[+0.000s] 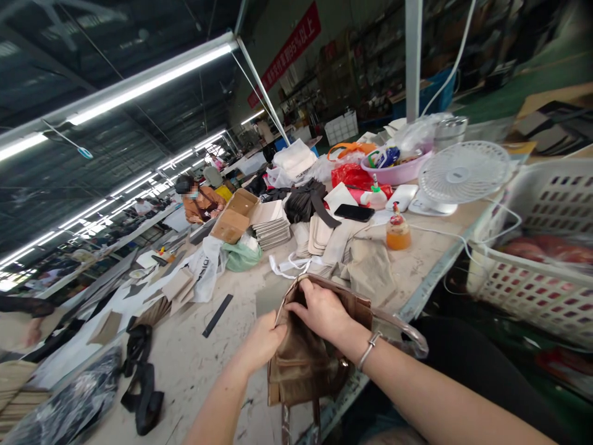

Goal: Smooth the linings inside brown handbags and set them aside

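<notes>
A brown handbag (301,374) lies at the table's near edge, its mouth turned up toward me and its handles hanging down in front. My left hand (263,339) pinches the bag's rim on the left side, fingers closed. At the far rim, my right hand (323,307) reaches over the opening, with its fingers bent over the edge and the thumb inside. A bracelet circles my right wrist. Clear plastic wraps a handle (407,334) at the bag's right. The inside of the bag is mostly hidden by my right hand.
Beyond the bag lie beige fabric pieces (370,269), a stack of panels (270,225), a black phone (354,212) and an orange glue bottle (398,232). A white fan (463,173) stands at the right, above a white basket (532,278). Black straps (139,377) lie left; co-workers sit farther off.
</notes>
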`<state>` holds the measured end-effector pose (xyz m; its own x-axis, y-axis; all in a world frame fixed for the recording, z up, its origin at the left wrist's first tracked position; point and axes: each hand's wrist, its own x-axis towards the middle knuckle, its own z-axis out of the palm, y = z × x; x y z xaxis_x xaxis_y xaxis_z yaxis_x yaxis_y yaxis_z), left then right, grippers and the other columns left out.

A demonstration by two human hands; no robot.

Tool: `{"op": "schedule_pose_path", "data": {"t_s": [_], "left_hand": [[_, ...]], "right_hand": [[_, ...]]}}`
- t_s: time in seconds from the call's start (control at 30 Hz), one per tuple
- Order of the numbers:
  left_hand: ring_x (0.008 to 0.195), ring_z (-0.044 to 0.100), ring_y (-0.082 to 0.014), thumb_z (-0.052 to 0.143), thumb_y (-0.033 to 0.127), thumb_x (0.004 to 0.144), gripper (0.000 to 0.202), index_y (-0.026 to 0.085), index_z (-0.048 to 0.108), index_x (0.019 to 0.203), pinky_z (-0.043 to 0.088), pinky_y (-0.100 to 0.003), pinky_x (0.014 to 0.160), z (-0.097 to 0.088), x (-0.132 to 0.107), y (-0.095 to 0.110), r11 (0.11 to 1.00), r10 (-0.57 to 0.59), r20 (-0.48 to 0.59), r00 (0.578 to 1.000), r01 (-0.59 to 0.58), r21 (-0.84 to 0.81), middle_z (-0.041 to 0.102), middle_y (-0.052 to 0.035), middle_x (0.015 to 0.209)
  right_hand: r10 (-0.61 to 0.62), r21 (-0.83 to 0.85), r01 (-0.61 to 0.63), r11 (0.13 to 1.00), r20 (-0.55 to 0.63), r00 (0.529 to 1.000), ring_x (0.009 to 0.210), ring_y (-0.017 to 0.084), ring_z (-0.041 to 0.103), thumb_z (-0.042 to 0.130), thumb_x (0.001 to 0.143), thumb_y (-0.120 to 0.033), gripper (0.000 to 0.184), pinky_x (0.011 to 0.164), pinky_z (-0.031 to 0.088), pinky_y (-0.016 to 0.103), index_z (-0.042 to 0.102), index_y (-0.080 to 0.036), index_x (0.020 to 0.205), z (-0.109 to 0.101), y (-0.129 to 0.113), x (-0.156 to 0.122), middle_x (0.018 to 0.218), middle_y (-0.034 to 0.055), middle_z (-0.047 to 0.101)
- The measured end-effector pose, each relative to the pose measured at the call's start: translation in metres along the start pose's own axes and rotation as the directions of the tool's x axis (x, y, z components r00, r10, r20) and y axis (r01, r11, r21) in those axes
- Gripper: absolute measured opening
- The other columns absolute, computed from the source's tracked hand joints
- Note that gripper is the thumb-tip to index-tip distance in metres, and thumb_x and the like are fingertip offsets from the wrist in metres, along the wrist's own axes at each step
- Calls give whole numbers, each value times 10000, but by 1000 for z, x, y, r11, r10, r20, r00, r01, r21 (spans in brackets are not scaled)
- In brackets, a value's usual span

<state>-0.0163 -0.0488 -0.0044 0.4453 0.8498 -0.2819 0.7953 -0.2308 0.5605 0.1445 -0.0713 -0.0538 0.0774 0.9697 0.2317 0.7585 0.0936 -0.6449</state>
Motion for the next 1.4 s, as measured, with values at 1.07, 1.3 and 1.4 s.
{"op": "schedule_pose_path", "data": {"t_s": [1.07,1.3,1.4], "left_hand": [[490,338,-108,443,375,843,391,164,455,515,157,-248,517,-4,26,-3,905,69,-343,937,85,417,334,43,462],[605,489,-133,561,379,792,212,189,653,814,272,-212,558,-12,23,1,929,68,-301,951,50,366,593,19,635],[587,485,-129,541,406,814,253,184,657,775,269,-214,555,-13,24,2,924,87,-318,944,43,381,574,23,597]], "right_hand": [[-94,92,76,993,218,971,815,226,645,506,851,-206,162,668,436,283,540,-138,994,6,2,5,892,118,674],[-374,164,338,927,341,862,822,191,632,550,825,-251,122,694,422,253,630,-168,867,3,4,-29,869,65,683],[-443,142,420,896,314,840,758,168,618,491,860,-222,136,650,426,247,619,-174,860,-4,8,-44,833,43,665]]}}
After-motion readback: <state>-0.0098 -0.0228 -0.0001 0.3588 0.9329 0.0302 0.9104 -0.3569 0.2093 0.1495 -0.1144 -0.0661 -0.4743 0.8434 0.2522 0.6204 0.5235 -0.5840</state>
